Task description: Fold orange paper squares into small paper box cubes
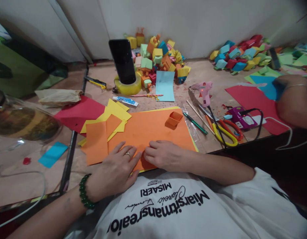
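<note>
In the head view, low centre of the frame, the left hand (116, 171) lies flat with fingers spread on the orange paper (153, 129), apparently to pin it, while the right hand (162, 154) presses curled fingertips onto the sheet's near edge, seemingly creasing. Neither hand encloses anything. A small folded orange box (173, 119) sits just above, untouched.

The big orange paper sheet (153, 127) looks flat, smooth and matt. The tape roll (128, 88) is shiny yellow plastic. The phone (122, 59) has a glossy black face. The green bead bracelet (84, 196) shines. The tabletop (210, 142) looks dull brown.
</note>
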`<action>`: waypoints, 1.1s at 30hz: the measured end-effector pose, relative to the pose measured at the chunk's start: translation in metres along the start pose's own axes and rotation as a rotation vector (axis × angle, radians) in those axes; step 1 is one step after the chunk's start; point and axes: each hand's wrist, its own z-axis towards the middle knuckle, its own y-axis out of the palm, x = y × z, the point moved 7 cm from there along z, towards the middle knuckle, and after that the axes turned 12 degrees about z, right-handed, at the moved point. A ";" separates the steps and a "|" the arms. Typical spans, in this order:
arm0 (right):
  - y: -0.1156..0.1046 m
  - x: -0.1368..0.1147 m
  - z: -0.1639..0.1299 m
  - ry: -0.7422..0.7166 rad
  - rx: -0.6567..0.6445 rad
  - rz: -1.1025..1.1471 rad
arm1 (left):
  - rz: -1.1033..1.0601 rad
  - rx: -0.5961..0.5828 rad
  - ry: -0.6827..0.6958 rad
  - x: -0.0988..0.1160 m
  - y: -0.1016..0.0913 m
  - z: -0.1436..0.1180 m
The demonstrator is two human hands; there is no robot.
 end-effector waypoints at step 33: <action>0.018 0.013 -0.044 0.049 0.179 0.000 | 0.152 0.052 -0.008 0.003 -0.007 0.004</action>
